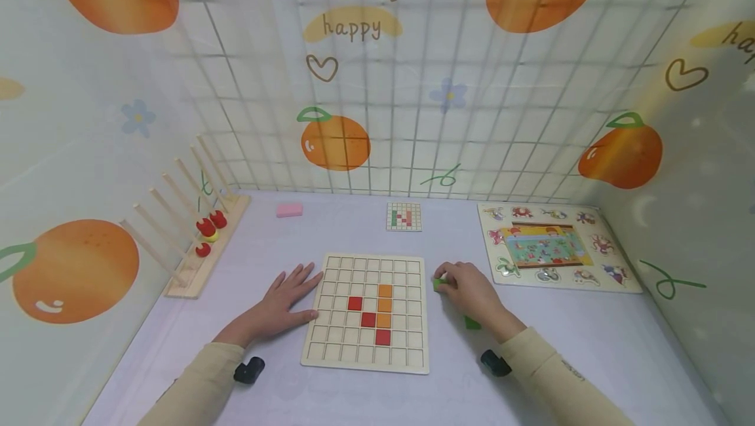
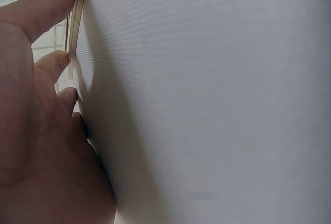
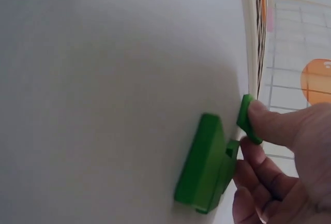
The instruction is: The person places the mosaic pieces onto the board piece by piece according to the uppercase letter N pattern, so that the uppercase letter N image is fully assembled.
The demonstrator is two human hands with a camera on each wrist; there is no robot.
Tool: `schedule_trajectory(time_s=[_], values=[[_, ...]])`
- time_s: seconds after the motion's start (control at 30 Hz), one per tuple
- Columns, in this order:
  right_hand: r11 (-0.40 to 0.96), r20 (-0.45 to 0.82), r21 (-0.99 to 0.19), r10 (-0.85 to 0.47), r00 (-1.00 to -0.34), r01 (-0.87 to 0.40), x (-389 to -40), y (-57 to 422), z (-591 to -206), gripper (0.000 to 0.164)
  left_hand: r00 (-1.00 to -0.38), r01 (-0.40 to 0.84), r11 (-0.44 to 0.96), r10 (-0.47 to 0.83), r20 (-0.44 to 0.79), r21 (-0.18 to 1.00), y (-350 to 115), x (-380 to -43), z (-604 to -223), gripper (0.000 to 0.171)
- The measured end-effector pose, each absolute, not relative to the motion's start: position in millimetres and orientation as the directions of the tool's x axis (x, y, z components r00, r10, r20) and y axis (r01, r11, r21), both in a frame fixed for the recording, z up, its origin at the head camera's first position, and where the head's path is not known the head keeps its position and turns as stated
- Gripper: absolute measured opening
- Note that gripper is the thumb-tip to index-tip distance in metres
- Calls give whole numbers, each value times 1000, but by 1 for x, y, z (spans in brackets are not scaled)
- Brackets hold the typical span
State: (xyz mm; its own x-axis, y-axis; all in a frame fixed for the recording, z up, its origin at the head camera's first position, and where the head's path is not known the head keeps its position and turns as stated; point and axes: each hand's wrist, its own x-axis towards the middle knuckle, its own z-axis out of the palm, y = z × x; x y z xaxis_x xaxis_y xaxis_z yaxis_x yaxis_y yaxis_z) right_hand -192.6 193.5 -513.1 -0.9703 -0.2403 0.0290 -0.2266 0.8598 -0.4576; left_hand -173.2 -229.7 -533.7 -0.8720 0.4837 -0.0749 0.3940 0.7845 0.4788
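A square wooden grid board (image 1: 340, 352) lies on the table, holding three red tiles (image 1: 368, 320) in a diagonal and three orange tiles (image 1: 385, 305) in a column. My left hand (image 1: 283, 303) rests flat at its left side, fingers spread; thumb and index fingertip touch the board's edge. Right of the board, my right hand (image 1: 472, 291) pinches a small green tile (image 3: 245, 112) between thumb and fingers, just above the table. More green tiles (image 3: 200, 164) lie below that hand, partly hidden under the forearm in the head view.
A small pattern card (image 1: 404, 217) and a pink block (image 1: 290, 210) lie behind the board. At left stands a wooden peg rack (image 1: 236, 215) with red pieces; at right lies an animal picture puzzle board (image 1: 495, 216). A patterned curtain (image 1: 377, 85) hangs behind.
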Motion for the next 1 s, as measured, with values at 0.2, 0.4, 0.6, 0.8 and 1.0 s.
schedule_trajectory(time_s=[0.2, 0.4, 0.6, 0.8, 1.0], values=[[853, -4, -476, -243, -970, -212, -192, 195, -512, 16, -872, 394, 784, 484, -76, 480, -230, -173, -533, 82], [819, 16, -517, -280, -960, -247, -187, 192, -508, 16, -871, 388, 786, 483, -86, 481, -229, -173, -533, 82], [787, 35, -568, -269, -962, -241, -186, 188, -507, 17, -871, 390, 788, 484, -87, 476, -229, -173, -533, 82], [726, 41, -652, -254, -966, -218, -187, 181, -507, 19, -871, 389, 785, 484, -87, 482, -229, -173, -532, 82], [701, 71, -671, -264, -962, -242, -188, 169, -504, 21, -871, 389, 783, 485, -85, 486, -228, -171, -529, 82]])
